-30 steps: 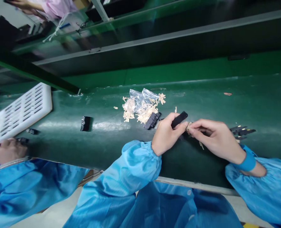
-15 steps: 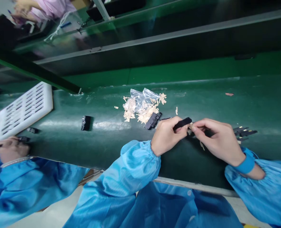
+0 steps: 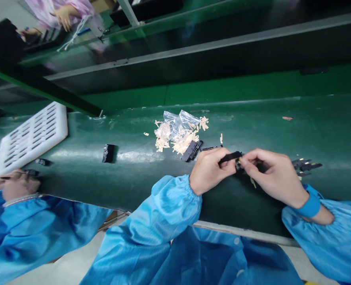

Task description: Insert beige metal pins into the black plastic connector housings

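Black part (image 3: 230, 157) was clasped in the curled left hand (image 3: 208, 169) | right hand (image 3: 273, 174), thumb and forefinger nearly meeting, reached its end, hold unclear | part sat between both hands

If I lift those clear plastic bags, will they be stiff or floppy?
The clear plastic bags would probably flop, since they look thin and crinkled. Pale flat pieces might slide away, since some lie loose against them.
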### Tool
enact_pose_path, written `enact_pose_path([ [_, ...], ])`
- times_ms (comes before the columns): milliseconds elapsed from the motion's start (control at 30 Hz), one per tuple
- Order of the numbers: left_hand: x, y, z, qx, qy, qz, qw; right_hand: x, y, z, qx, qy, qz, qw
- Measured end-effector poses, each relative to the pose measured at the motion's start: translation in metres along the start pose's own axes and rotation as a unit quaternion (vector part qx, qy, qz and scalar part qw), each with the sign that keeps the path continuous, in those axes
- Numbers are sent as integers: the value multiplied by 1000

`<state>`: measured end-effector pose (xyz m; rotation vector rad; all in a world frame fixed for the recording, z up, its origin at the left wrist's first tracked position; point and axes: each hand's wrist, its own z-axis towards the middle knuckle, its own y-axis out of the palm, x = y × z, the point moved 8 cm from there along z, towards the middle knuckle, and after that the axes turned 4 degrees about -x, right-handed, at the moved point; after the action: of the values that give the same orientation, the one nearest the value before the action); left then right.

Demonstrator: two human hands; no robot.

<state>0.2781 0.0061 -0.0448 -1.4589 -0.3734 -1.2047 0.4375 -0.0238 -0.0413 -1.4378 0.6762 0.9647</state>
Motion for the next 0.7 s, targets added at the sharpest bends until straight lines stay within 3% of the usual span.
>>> enact_pose_path([
  [67,-7,-12,0,56,-43,46,996,9,-5,1,20,27,28,999],
  [133,-11,-19,0,77,-75,101,989,16,-11,1,46,44,38,997],
  [233,-7,-11,2,16,-61,116,991,18,-12,3,42,47,14,998],
  [500,-8,4,5,-70,-81,-119,987,-1,-4,5,-17,-36,-44,998],
  [600,-13,8,4,-85,-101,-126,983,-9,0,4,-31,-81,-59,995],
  [700,-16,5,2,-53,-112,-94,988,-14,-10,1,48,-103,-101,988],
])
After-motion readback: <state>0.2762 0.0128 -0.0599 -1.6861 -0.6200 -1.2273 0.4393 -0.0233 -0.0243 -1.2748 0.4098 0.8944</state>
